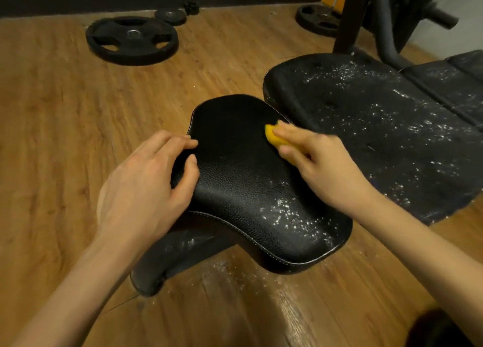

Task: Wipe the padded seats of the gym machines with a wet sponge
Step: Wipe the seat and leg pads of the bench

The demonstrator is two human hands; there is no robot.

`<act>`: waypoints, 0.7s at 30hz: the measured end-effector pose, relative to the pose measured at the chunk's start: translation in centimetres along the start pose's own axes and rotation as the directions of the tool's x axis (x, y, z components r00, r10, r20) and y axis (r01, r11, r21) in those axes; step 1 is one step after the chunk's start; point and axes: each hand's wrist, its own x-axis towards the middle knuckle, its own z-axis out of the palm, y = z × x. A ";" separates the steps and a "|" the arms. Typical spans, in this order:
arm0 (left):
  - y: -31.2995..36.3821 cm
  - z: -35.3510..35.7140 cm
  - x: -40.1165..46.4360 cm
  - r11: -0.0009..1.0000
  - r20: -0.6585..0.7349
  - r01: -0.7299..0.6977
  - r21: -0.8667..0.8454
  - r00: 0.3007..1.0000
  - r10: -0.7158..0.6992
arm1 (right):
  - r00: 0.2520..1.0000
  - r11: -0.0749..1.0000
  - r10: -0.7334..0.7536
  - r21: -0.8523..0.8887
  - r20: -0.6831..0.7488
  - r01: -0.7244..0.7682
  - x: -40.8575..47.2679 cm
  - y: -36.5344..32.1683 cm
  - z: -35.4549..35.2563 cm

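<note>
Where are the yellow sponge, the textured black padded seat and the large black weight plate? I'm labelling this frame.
yellow sponge [271, 135], head view, exposed front end.
textured black padded seat [243, 179], head view, middle of top.
large black weight plate [104, 36], head view, left face.

Most of the yellow sponge [271, 135] is covered by the fingers of the right hand [321, 163], so its full shape cannot be told. The left hand [146, 184] hides the left edge of the black seat [243, 179] under its palm. The dusty bench pad [379, 127] is cut off by the right edge of the picture. The machine frame [366, 14] goes out at the top edge. A small black object [191, 7] near the wall is too small to identify. A dark shape [439, 328] at the bottom right corner is blurred
</note>
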 end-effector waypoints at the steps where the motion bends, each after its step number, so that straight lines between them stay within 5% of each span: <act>1: 0.0 0.0 -0.1 1.000 -0.003 0.000 0.007 1.000 0.000 | 0.999 0.999 -0.043 0.021 0.018 0.043 -2.4 -0.3 -0.5; 3: 0.0 0.0 0.0 1.000 -0.017 0.006 0.013 1.000 -0.006 | 0.995 0.996 -0.089 0.036 0.034 0.087 -2.6 -0.1 -0.7; 8: 0.0 -0.1 -0.7 0.989 0.010 -0.133 0.070 0.991 0.133 | 0.998 0.998 0.060 -0.028 0.035 -0.059 5.9 -1.6 1.7; 14: 0.2 0.7 -2.2 0.991 -0.067 -0.129 0.044 0.989 0.132 | 0.983 0.986 -0.147 0.091 0.113 0.137 -6.1 -2.0 -0.2; 21: 0.3 0.6 -2.1 0.987 -0.092 -0.151 0.057 0.983 0.156 | 0.996 0.994 -0.046 -0.092 0.079 0.053 3.9 -2.5 2.1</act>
